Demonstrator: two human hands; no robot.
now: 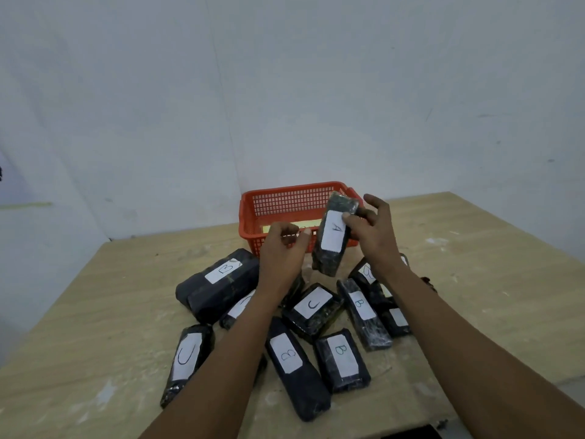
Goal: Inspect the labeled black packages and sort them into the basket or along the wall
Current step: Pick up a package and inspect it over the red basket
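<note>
Package A (334, 237) pinched by right hand (372, 236) at upper edge only; slip onto pile (316, 312) risked. Left hand (283, 245) loosely curled, nothing held. Basket (253, 213) just behind.

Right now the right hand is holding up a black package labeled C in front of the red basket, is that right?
Not quite. In the head view the label on the black package held by the right hand reads A, not C. It is held up in front of the red basket.
</note>
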